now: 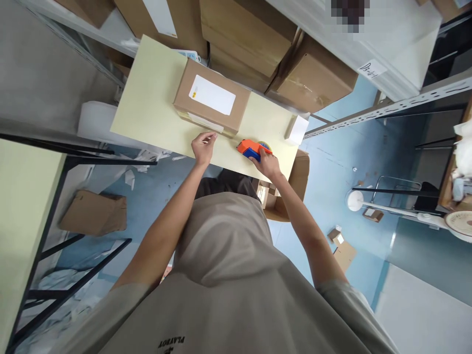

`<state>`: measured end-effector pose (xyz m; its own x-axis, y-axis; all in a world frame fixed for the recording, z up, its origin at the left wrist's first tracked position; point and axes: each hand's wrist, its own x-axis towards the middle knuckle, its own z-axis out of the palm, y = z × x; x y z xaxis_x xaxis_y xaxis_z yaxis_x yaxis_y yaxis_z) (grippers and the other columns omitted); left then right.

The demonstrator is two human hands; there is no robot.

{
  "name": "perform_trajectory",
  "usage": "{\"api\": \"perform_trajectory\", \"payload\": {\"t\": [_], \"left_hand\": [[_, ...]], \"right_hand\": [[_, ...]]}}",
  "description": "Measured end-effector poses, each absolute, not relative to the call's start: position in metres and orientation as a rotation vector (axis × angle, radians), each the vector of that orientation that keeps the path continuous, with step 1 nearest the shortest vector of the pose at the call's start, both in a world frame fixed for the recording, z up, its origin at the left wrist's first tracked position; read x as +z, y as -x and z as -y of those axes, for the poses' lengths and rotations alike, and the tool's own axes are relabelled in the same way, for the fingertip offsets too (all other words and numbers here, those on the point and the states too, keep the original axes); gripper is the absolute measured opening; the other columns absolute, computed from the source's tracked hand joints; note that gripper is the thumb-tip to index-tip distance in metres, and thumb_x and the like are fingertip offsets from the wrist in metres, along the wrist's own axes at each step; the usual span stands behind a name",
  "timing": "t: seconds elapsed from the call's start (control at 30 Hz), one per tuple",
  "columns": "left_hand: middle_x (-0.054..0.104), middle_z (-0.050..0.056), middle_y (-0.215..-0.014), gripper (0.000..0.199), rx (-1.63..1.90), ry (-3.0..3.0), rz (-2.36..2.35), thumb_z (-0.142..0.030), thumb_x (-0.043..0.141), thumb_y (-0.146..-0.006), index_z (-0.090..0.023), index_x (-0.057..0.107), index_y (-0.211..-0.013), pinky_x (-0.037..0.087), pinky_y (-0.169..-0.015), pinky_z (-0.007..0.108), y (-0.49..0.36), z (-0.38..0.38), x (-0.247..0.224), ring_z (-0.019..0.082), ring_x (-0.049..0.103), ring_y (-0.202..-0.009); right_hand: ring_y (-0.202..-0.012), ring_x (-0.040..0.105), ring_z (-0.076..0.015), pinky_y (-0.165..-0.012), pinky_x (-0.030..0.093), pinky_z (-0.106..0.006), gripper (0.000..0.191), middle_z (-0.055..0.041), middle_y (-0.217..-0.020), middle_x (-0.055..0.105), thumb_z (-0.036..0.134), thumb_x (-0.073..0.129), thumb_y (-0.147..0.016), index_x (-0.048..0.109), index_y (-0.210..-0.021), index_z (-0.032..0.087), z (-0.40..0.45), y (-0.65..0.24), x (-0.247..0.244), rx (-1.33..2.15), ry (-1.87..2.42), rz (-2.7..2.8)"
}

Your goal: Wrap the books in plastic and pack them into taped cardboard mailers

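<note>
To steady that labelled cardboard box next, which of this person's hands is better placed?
Probably the left hand: it's close to the near side of the cardboard box, with no tool visible in it. The right hand is farther off and grips an orange-and-blue tape dispenser.

From my remote station I observe, around the view's centre, large brown cartons at twelve o'clock, a handwritten shelf label at two, a standing fan at three, flat cardboard at four, and a floor carton at nine.
</note>
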<state>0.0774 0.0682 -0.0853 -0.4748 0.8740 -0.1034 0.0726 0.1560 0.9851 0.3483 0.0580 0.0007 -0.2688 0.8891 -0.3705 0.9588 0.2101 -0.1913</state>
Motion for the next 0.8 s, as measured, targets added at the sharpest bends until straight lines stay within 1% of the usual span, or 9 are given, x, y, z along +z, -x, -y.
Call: {"api": "perform_trajectory", "payload": {"t": [0.23, 0.33, 0.4, 0.5, 0.53, 0.6, 0.67, 0.7, 0.8], "left_hand": [[0.08, 0.007, -0.102, 0.009, 1.433, -0.824, -1.81, -0.025, 0.077, -0.092, -0.018, 0.08, -0.096, 0.054, -0.085, 0.029, -0.088, -0.084, -0.097, 0.017, 0.071, -0.092], [0.079, 0.008, -0.102, 0.01, 1.467, -0.721, -1.849, -0.025, 0.076, -0.093, -0.017, 0.08, -0.097, 0.057, -0.092, 0.03, -0.094, -0.092, -0.101, 0.019, 0.074, -0.097], [0.078, 0.009, -0.106, 0.012, 1.477, -0.591, -1.871, -0.026, 0.077, -0.093, -0.017, 0.079, -0.1, 0.058, -0.099, 0.031, -0.098, -0.096, -0.099, 0.021, 0.075, -0.106], [0.072, 0.014, -0.128, 0.035, 1.473, -0.324, -1.892, -0.031, 0.078, -0.095, -0.018, 0.07, -0.125, 0.059, -0.107, 0.039, -0.1, -0.1, -0.088, 0.025, 0.074, -0.119], [0.067, 0.016, -0.137, 0.043, 1.465, -0.251, -1.89, -0.034, 0.076, -0.097, -0.019, 0.064, -0.136, 0.06, -0.107, 0.042, -0.101, -0.101, -0.083, 0.025, 0.074, -0.121], [0.06, 0.02, -0.147, 0.049, 1.447, -0.149, -1.865, -0.043, 0.063, -0.106, -0.02, 0.053, -0.148, 0.06, -0.108, 0.045, -0.104, -0.103, -0.07, 0.026, 0.075, -0.121], [0.057, 0.022, -0.152, 0.052, 1.421, -0.112, -1.81, -0.052, 0.053, -0.109, -0.019, 0.05, -0.15, 0.059, -0.111, 0.044, -0.112, -0.108, -0.057, 0.027, 0.074, -0.125], [0.057, 0.021, -0.153, 0.056, 1.409, -0.11, -1.783, -0.056, 0.054, -0.108, -0.019, 0.051, -0.149, 0.058, -0.113, 0.043, -0.117, -0.112, -0.051, 0.027, 0.072, -0.129], [0.063, 0.022, -0.149, 0.062, 1.386, -0.231, -1.733, -0.056, 0.076, -0.095, -0.018, 0.058, -0.141, 0.057, -0.115, 0.044, -0.126, -0.127, -0.04, 0.03, 0.068, -0.134]], "right_hand": [[-0.102, 0.075, -0.0393, -0.09, 0.057, -0.047, 0.069, -0.0273, -0.116, 0.076, 0.064, 0.035, -0.112, 0.044, -0.147, 0.005, -0.067, -0.338, -0.025, -0.51, -1.781, -2.239], [-0.103, 0.075, -0.0368, -0.093, 0.056, -0.044, 0.062, -0.0253, -0.114, 0.077, 0.06, 0.034, -0.114, 0.047, -0.141, 0.005, -0.066, -0.331, -0.03, -0.429, -1.778, -2.244], [-0.104, 0.074, -0.0342, -0.095, 0.054, -0.042, 0.056, -0.0236, -0.113, 0.077, 0.056, 0.034, -0.115, 0.049, -0.136, 0.007, -0.065, -0.325, -0.028, -0.385, -1.77, -2.249], [-0.105, 0.074, -0.0308, -0.099, 0.052, -0.039, 0.048, -0.0223, -0.115, 0.078, 0.049, 0.035, -0.117, 0.05, -0.134, 0.006, -0.063, -0.315, -0.022, -0.379, -1.735, -2.262], [-0.105, 0.075, -0.0303, -0.1, 0.051, -0.039, 0.048, -0.0223, -0.115, 0.078, 0.047, 0.036, -0.117, 0.05, -0.135, 0.006, -0.063, -0.313, -0.019, -0.389, -1.726, -2.259], [-0.106, 0.075, -0.0303, -0.1, 0.051, -0.039, 0.048, -0.0228, -0.115, 0.077, 0.046, 0.036, -0.117, 0.051, -0.135, 0.005, -0.063, -0.309, -0.015, -0.415, -1.716, -2.245], [-0.109, 0.074, -0.0306, -0.101, 0.051, -0.04, 0.048, -0.0236, -0.116, 0.077, 0.045, 0.035, -0.117, 0.052, -0.135, 0.004, -0.063, -0.307, -0.012, -0.439, -1.707, -2.241], [-0.11, 0.074, -0.0308, -0.101, 0.051, -0.04, 0.047, -0.0241, -0.117, 0.077, 0.045, 0.036, -0.117, 0.052, -0.134, 0.004, -0.063, -0.308, -0.011, -0.448, -1.697, -2.243], [-0.112, 0.074, -0.032, -0.103, 0.05, -0.041, 0.048, -0.0269, -0.121, 0.075, 0.042, 0.038, -0.117, 0.052, -0.137, 0.001, -0.063, -0.31, -0.009, -0.458, -1.654, -2.265]]}}
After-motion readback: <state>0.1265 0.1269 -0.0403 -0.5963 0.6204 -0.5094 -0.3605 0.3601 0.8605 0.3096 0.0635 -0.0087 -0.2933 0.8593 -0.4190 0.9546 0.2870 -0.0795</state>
